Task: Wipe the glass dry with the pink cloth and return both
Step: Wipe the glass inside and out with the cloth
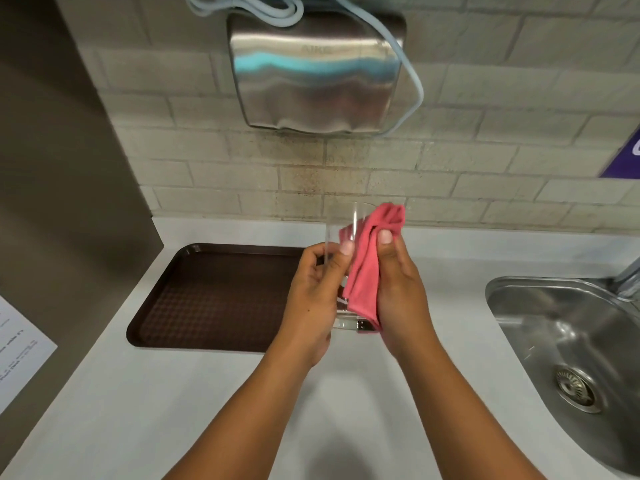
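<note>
A tall clear glass (341, 223) is held upright above the white counter, its rim pointing away from me. My left hand (313, 292) grips its left side, thumb on the wall. My right hand (398, 289) presses the pink cloth (369, 265) against the right side of the glass, thumb on top of the cloth. The cloth is bunched at the rim and hangs down to the thick base of the glass. Part of the glass wall is hidden behind cloth and fingers.
A dark brown tray (214, 292) lies on the white counter (173, 410) to the left of my hands. A steel sink (568, 337) is set in at the right. A steel hand dryer (317, 71) hangs on the tiled wall above. A brown panel stands at left.
</note>
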Tool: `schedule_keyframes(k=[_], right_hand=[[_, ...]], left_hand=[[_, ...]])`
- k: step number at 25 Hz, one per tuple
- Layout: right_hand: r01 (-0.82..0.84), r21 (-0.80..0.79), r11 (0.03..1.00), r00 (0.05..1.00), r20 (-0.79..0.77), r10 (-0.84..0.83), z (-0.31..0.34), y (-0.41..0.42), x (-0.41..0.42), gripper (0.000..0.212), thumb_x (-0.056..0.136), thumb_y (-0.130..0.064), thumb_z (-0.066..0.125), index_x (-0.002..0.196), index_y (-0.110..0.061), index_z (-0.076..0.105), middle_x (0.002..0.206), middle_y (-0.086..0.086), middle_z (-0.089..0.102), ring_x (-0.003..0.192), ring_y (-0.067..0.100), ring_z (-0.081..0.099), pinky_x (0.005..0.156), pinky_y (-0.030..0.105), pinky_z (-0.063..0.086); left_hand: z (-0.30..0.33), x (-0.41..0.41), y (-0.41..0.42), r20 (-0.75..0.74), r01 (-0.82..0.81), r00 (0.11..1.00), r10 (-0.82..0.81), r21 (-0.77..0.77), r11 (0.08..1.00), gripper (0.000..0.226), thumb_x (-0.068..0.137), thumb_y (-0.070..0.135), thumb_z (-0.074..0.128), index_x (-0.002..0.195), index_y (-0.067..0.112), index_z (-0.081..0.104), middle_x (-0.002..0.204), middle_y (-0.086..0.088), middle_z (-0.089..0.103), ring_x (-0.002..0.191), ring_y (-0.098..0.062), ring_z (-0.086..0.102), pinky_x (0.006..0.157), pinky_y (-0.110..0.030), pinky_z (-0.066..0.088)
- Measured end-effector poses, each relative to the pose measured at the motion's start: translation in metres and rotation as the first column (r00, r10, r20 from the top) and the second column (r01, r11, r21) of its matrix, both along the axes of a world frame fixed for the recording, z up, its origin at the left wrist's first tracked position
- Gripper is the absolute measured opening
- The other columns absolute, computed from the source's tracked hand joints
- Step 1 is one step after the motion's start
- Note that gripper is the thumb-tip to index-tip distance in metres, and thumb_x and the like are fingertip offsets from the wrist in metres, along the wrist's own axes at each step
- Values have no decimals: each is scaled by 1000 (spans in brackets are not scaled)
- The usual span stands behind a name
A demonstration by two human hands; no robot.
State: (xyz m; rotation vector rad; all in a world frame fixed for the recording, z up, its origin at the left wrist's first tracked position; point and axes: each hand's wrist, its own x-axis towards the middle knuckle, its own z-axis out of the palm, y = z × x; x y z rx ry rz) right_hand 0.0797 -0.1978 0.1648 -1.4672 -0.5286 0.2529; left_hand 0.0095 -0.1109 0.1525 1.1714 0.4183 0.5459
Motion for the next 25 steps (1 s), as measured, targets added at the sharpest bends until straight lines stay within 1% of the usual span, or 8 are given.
schedule_keyframes(k=[2,4,8,11,15,18,22,25], right_hand=[[-28,19,999,999,-45,28,-14,-6,-14,41,105,-56,40,134,-40,64,117,-10,79,108,12,75,97,40,59],[-38,-17,999,999,-32,38,-24,-12,-31,50,101,-61,38,143,-41,57,121,-19,75,110,3,73,89,20,58],[-3,-50,999,997,74,7,-30,-18,-52,64,95,-69,36,157,-52,30,147,-21,60,130,-6,58,101,14,50],[82,-152,985,944,329,-28,-18,-15,-49,59,107,-45,36,163,-33,24,172,-11,22,139,-31,17,106,-5,22],[86,-203,975,917,398,2,0,-4,-32,60,109,-41,37,164,-38,14,175,-10,11,126,-43,7,97,-12,16],[86,-193,977,933,359,-12,20,3,-5,57,109,-48,37,161,-51,13,170,-10,31,131,-17,40,96,-2,37],[-3,-5,1000,990,139,4,39,7,21,43,103,-55,47,140,-37,60,127,-5,74,112,13,72,99,44,58],[2,201,980,994,-110,21,23,5,12,41,100,-57,51,129,-35,70,115,6,80,105,27,77,91,52,62]], left_hand=[[0,4,9,14,-7,1000,7,-18,1000,58,85,60,79,116,12,68,96,-5,79,90,-24,77,81,-36,66],[4,7,16,17,-22,1000,22,-19,1000,46,90,56,75,107,13,69,83,-1,75,80,-22,70,70,-29,62],[4,5,13,-47,-8,999,7,-21,1000,67,91,64,70,117,2,70,101,-10,72,91,-27,70,87,-41,59],[0,3,9,-16,51,998,-53,-114,992,58,98,54,71,129,5,71,116,-17,81,105,-30,81,91,-38,63],[-4,2,13,59,96,994,-91,-99,990,30,103,42,66,118,18,75,103,0,88,96,-12,84,76,-22,65],[-4,-4,9,73,129,990,-124,-74,989,34,99,45,66,122,22,74,115,-4,85,107,-19,82,87,-33,67],[-4,-7,5,66,153,987,-147,-88,984,56,93,53,71,130,12,70,121,-26,77,104,-39,74,96,-58,59],[-3,-6,9,44,119,992,-115,-106,987,59,95,54,69,129,6,72,113,-24,78,100,-39,72,94,-55,59]])
